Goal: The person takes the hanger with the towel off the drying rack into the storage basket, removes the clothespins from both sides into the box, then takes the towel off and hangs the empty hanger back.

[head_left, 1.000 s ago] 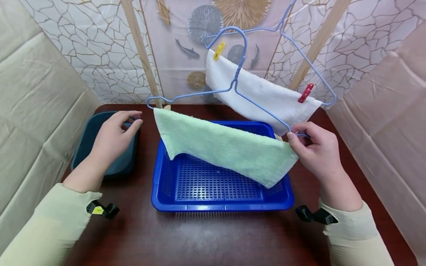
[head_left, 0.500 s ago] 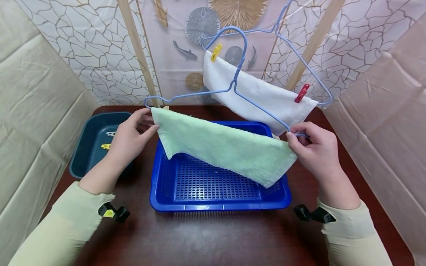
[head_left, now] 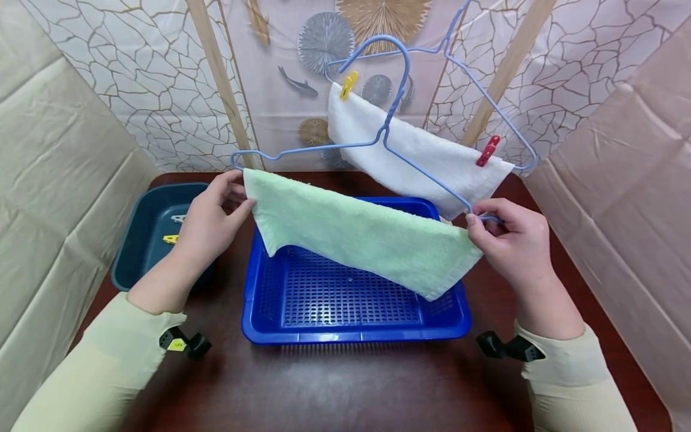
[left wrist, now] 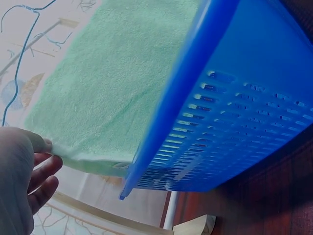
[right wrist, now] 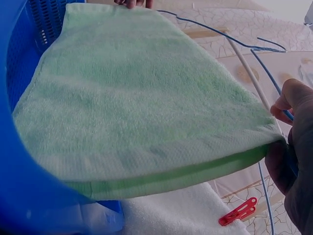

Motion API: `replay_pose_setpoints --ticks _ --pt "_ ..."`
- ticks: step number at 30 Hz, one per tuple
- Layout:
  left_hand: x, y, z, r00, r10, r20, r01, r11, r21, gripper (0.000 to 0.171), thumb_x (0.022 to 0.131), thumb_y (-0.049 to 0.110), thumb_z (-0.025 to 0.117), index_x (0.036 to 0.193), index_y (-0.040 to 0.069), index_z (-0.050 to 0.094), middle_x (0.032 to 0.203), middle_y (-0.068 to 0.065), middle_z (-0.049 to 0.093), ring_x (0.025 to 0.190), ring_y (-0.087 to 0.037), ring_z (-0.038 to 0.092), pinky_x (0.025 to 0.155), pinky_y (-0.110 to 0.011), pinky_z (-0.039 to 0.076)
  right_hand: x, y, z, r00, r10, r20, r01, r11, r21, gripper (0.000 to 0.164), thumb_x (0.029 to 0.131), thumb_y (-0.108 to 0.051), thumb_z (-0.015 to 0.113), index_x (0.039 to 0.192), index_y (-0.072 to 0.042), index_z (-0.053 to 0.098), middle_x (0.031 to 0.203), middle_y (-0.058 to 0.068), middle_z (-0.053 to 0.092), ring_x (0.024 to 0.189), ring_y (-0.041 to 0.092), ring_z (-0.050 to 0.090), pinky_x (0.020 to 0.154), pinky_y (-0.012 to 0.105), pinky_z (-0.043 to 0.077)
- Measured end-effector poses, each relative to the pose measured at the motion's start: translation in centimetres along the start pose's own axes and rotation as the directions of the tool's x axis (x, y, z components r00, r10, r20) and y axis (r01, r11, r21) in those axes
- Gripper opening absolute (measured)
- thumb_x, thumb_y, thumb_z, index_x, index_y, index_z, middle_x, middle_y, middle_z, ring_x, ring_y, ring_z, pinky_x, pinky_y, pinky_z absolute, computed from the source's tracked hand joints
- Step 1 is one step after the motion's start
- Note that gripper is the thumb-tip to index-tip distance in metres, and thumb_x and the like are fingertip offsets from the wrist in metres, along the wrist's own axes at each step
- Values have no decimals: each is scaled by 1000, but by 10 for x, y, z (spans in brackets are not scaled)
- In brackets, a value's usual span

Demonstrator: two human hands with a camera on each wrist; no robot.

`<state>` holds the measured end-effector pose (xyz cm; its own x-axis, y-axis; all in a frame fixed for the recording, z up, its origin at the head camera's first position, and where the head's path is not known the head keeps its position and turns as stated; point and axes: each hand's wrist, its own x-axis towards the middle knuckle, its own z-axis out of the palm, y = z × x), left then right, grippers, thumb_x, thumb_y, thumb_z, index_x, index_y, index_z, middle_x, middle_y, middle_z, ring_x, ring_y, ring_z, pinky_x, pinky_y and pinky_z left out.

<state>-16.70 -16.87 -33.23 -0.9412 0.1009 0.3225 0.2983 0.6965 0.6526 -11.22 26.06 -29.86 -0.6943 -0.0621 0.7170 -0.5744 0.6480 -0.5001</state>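
Note:
A light green towel [head_left: 356, 234] hangs folded over the lower bar of a blue wire clothes hanger [head_left: 324, 147], sloping down to the right. My right hand [head_left: 513, 240] pinches the hanger's right end by the towel's corner. At the other end, my left hand [head_left: 207, 219] pinches the towel's left edge near the top, its remaining fingers curled loosely beside the cloth [left wrist: 98, 98]. Below the towel stands a blue perforated basket [head_left: 356, 336]; its rim comes close to the cloth in both wrist views.
Behind, a white towel [head_left: 399, 150] hangs on another blue hanger [head_left: 488, 96] with a yellow clothespin [head_left: 348, 86] and a red clothespin [head_left: 488, 151]. A dark teal basin [head_left: 126, 252] at left holds a white clothespin [head_left: 178, 219] and a yellow one. Fabric walls surround the table [head_left: 335, 390].
My left hand has moved right from over the basin to the green towel's left edge and taken hold. The hanger's hook has tilted slightly right, and the towel's left end has risen a little.

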Motion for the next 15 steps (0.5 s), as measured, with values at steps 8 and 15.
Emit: replay_pose_setpoints --ticks 8,15 --pt "-1 0 0 1000 -4 0 4 1000 6 49 90 28 58 134 15 41 104 -2 63 90 -17 59 80 -38 49 1 1 2 1000 -28 2 28 1000 8 11 70 7 71 79 0 70 58 -6 48 55 -2 37 50 14 30" --pt "-3 1 0 1000 -2 -6 2 1000 12 47 91 27 58 132 14 41 104 -3 62 89 -17 58 78 -39 50 1 2 2 999 -33 -4 33 999 -17 9 72 3 71 80 -1 70 56 -5 45 55 -3 36 50 15 29"
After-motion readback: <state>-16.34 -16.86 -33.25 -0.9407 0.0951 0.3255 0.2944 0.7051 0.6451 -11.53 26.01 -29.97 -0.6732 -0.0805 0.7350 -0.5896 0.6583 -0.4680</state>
